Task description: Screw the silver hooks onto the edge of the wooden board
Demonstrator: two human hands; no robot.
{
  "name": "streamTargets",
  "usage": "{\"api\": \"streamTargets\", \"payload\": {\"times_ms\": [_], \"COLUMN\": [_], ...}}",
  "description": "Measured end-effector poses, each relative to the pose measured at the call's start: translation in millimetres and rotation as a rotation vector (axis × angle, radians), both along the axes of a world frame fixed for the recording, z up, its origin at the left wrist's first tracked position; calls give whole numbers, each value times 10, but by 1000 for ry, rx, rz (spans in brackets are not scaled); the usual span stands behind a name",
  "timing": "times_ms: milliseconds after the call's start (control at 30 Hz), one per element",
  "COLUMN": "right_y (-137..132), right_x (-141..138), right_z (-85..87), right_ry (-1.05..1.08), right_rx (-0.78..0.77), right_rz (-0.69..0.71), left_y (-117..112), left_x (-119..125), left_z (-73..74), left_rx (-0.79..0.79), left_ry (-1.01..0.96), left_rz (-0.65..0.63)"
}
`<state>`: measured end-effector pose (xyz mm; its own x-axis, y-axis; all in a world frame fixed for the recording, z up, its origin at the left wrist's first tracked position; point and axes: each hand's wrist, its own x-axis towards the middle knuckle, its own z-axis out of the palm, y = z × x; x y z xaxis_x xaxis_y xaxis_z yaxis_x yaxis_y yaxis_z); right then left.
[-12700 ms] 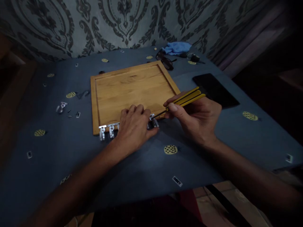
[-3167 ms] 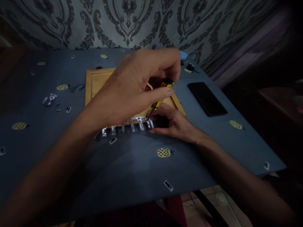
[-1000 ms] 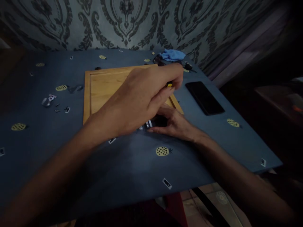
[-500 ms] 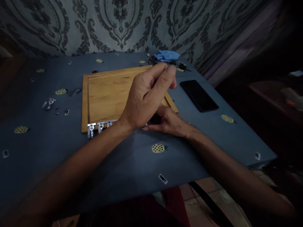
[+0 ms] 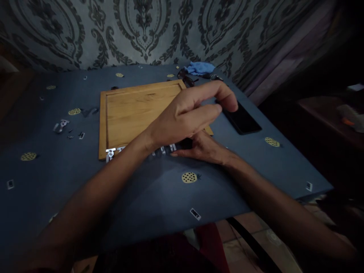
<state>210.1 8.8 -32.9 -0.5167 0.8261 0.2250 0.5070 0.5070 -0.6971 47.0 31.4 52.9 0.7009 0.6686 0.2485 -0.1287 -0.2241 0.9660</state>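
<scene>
A framed wooden panel lies on the cloth-covered table, with a row of small silver metal fittings along its front edge. Over the panel's right part is my left hand, its fingers bent and a gap showing between thumb and forefinger; nothing is visible in that gap. Below it my right hand rests at the front edge, thumb stretched toward the fittings and fingers curled beside a dark object. My left hand covers part of that object and of the right fingers, so its kind is unclear.
A black phone lies to the right. Sunglasses and a blue cloth are at the back. On the left are a loose silver fitting and several small screws. The table's edge runs along the right.
My left hand has tilted lower and to the right, and its closed fingers have loosened apart. More fittings show beside my right thumb. My right hand has stayed in place.
</scene>
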Motion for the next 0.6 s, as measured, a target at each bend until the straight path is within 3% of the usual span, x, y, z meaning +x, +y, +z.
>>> {"api": "streamTargets", "payload": {"times_ms": [133, 367, 600], "right_y": [2, 33, 24], "right_x": [-7, 12, 18], "right_z": [10, -2, 1], "right_ry": [6, 12, 19], "right_rx": [9, 45, 49], "right_rz": [0, 34, 32], "left_y": [-42, 14, -4], "left_x": [-28, -100, -67], "left_z": [17, 119, 109], "left_rx": [12, -42, -106], "left_ry": [-18, -320, -336], "left_rz": [49, 280, 280]}}
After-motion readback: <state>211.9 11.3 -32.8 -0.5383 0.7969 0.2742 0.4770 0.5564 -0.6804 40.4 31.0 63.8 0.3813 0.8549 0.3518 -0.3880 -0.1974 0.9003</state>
